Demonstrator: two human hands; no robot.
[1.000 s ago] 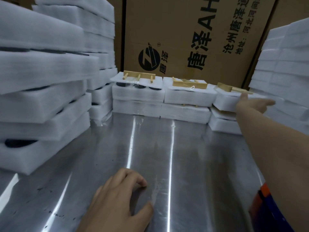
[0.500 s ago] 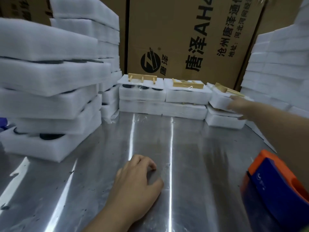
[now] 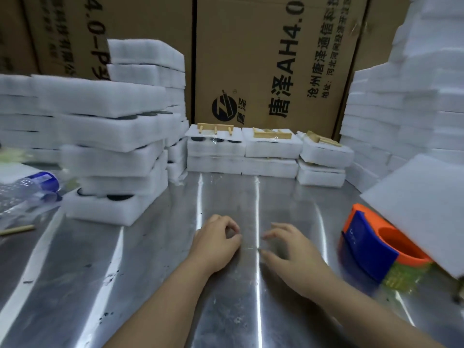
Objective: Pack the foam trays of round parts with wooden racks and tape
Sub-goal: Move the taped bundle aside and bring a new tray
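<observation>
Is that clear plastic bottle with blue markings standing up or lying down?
Lying down: the clear plastic bottle rests on its side on the shiny metal table.

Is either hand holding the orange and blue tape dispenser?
No, the left hand and right hand are both over the metal table, while the tape dispenser sits apart to the right.

There are two bare hands, the left hand (image 3: 216,244) and the right hand (image 3: 293,257), three pale wooden racks (image 3: 215,128) atop six white foam trays (image 3: 216,148) in the back row, one orange-and-blue tape dispenser (image 3: 364,247), one clear plastic bottle (image 3: 27,189) and one loose wooden stick (image 3: 17,230).
</observation>
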